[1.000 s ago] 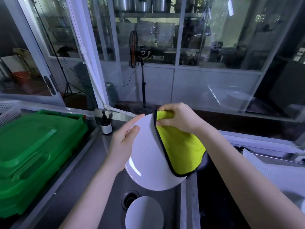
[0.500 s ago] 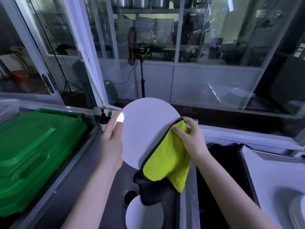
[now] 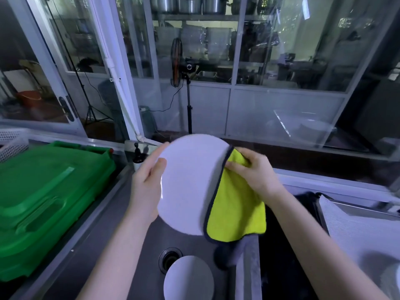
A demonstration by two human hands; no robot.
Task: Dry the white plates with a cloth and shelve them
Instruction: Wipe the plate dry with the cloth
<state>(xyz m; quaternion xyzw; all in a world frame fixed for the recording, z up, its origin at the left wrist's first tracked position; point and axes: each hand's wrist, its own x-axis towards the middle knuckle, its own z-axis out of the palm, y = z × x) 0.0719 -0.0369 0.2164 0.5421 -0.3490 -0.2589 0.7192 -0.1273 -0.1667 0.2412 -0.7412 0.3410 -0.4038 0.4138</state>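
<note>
The left hand (image 3: 147, 187) is gripping the white plate (image 3: 190, 185) by its left rim, thumb lying on the near face and fingers curling behind, and is holding it almost upright above the sink (image 3: 194, 243). The right hand (image 3: 253, 172) is pinching the cloth (image 3: 236, 211) around the plate's right edge, with the rest hanging loose below. Done well, this step probably means sliding the pinched cloth along the rim while the left hand is turning the plate, then sweeping both flat faces. The glaze is looking smooth and glossy, with a bright streak near the thumb, so it is likely slippery and is calling for a firm hold over the hard basin. The cloth is looking thick and fluffy, yellow with a dark bound hem and a grey reverse, and should be soaking up water readily. Below, a second plate (image 3: 188, 280), round and equally smooth, is lying in the brushed-steel basin just beside the drain (image 3: 170, 259), waiting its turn. To the left, a green crate (image 3: 49, 191) of moulded plastic is sitting by the sink.
</note>
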